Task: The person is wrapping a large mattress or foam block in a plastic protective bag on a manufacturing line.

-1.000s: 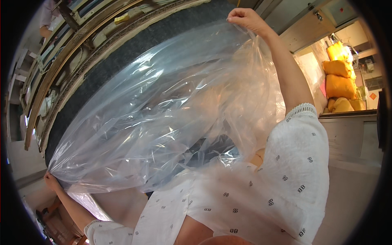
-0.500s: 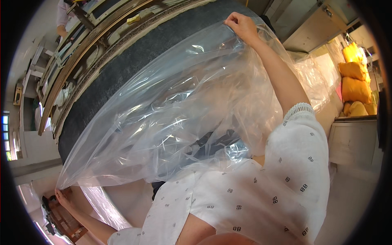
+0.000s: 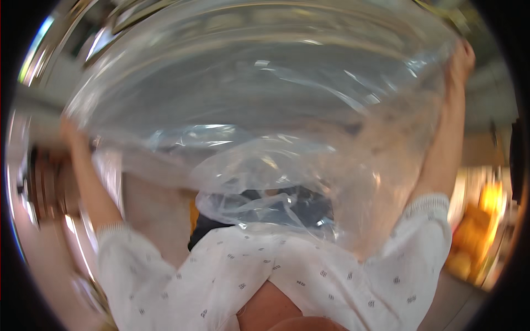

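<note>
A large, wrinkled clear plastic sheet [image 3: 237, 77] is stretched between my raised arms and spans most of the view. My right hand [image 3: 460, 59], at the upper right, is closed on its edge. On the far left, my left hand [image 3: 70, 131] grips the opposite edge; motion blurs its fingers. The near part of the sheet hangs in loose folds against the front of my white printed shirt. Through the film, a dark grey table surface shows dimly.
Beyond the sheet, long wooden rails or frames [image 3: 141, 15] run along the table's far side, blurred. Yellow-orange bundles [image 3: 472, 234] are at the right. A brown wooden object [image 3: 49, 179] stands at the left, near my forearm.
Both hands have risen with the sheet, the left one much higher and the right one outward to the right. The sheet now hangs spread in front of me. My view has turned.
</note>
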The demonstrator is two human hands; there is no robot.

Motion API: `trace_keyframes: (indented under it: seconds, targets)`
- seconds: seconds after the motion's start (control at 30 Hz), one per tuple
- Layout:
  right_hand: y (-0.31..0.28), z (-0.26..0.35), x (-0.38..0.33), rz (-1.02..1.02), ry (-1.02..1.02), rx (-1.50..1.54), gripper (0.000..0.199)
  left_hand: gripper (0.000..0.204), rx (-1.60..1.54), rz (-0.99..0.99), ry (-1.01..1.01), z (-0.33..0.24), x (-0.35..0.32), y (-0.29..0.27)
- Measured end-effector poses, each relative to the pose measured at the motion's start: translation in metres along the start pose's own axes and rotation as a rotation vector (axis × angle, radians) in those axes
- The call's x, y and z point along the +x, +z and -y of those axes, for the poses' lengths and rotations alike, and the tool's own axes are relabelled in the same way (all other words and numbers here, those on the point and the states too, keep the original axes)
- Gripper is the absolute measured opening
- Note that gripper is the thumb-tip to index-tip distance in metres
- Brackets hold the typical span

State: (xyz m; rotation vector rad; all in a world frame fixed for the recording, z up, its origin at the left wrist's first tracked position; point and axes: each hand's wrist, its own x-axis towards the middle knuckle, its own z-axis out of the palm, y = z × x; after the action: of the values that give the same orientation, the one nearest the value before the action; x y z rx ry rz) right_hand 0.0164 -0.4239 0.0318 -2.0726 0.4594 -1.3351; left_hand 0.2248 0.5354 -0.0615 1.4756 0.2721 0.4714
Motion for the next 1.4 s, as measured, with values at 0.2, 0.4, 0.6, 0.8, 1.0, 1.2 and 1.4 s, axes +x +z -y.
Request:
trace_keyframes:
  seconds: [0.2,0.4,0.6,0.8,1.0,1.2,1.4]
  targets:
    - [0.032,-0.184,-0.084,0.044,0.120,-0.355,0.033,0.032,0.602,-0.215,0.488,0.092,0.023,0.103]
    - [0.078,-0.175,-0.061,0.239,0.051,-0.186,0.026,0.033,0.562,-0.196,0.443,0.081,0.022,0.109]
    - [0.051,-0.214,-0.039,0.208,0.007,-0.321,0.026,0.034,0.607,-0.088,0.434,0.103,0.058,0.140]
    - [0.051,-0.218,-0.033,0.185,0.008,-0.450,0.027,0.036,0.749,-0.109,0.439,0.097,0.055,0.144]
    - [0.073,-0.175,-0.052,0.140,0.142,-0.400,0.033,0.040,0.750,-0.201,0.335,0.087,0.043,0.143]
    - [0.051,-0.185,-0.039,0.099,0.031,-0.680,0.039,0.035,0.772,-0.237,0.331,0.088,0.048,0.147]
    - [0.058,-0.181,-0.039,0.020,0.156,-0.433,0.040,0.019,0.178,-0.339,0.318,0.099,0.063,0.133]
